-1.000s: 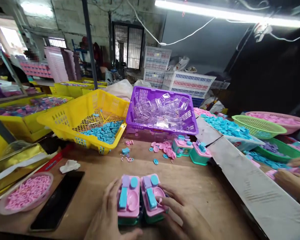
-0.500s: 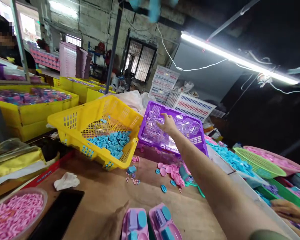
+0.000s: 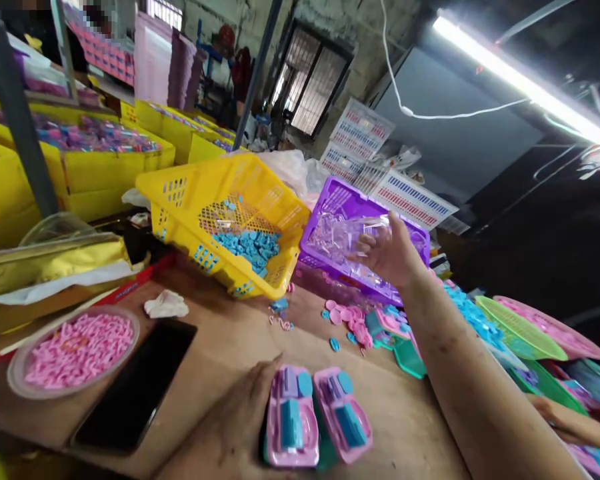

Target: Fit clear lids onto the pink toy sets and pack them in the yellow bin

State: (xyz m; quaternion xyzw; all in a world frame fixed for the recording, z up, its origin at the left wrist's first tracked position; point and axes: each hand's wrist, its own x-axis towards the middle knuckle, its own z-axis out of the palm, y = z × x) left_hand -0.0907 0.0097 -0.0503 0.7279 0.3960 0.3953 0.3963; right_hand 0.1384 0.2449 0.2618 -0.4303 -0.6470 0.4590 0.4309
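My right hand point(image 3: 387, 250) is over the purple basket point(image 3: 337, 190), with its thumb up and fingers curled around a clear plastic cover point(image 3: 349, 233). More clear plastic pieces point(image 3: 325, 233) lie in that basket. My left hand point(image 3: 245, 417) rests on the table, its fingers stretched along the left edge of a pink toy case point(image 3: 309, 427); part of the hand is hidden or blurred. A second pink toy case point(image 3: 363, 423) stands slightly tilted to the right of the first. Both hold lilac and blue parts, with green showing beneath them.
A yellow basket point(image 3: 183, 217) holds blue parts point(image 3: 250, 248). A phone point(image 3: 137, 387), a bowl of pink pieces point(image 3: 80, 350) and crumpled tissue point(image 3: 166, 305) lie to the left. Loose pink parts point(image 3: 357, 323) sit mid-table. At right, another person's hand point(image 3: 575, 420) is near a green basket point(image 3: 555, 387).
My right hand has turned, thumb up, and has a clear cover in its fingers. My left hand stays beside the pink case. The camera view has tilted down and shifted.
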